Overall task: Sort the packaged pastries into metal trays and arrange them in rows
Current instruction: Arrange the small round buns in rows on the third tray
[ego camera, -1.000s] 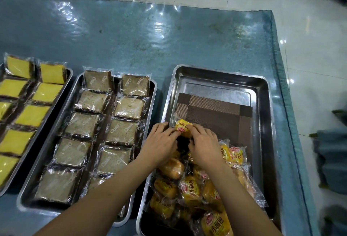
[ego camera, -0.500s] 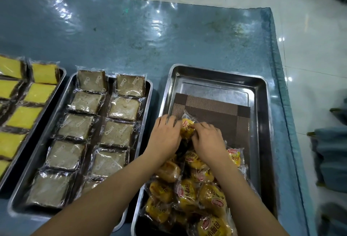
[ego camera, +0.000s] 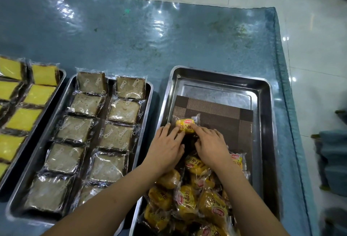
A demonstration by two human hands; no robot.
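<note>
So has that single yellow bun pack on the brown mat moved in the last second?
Barely. The yellow bun pack has turned flat, label up, on the brown mat near the tray's left wall, both hands' fingertips on it; no clear shift along the mat.

Both hands fwd, palms down, fingers extended.

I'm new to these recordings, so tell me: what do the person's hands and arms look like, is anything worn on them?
Both the left hand and the right hand are bare: no gloves, rings or watch show. The forearms are bare too, with no sleeve visible up to the bottom edge of the picture. The nails look short and plain.
</note>
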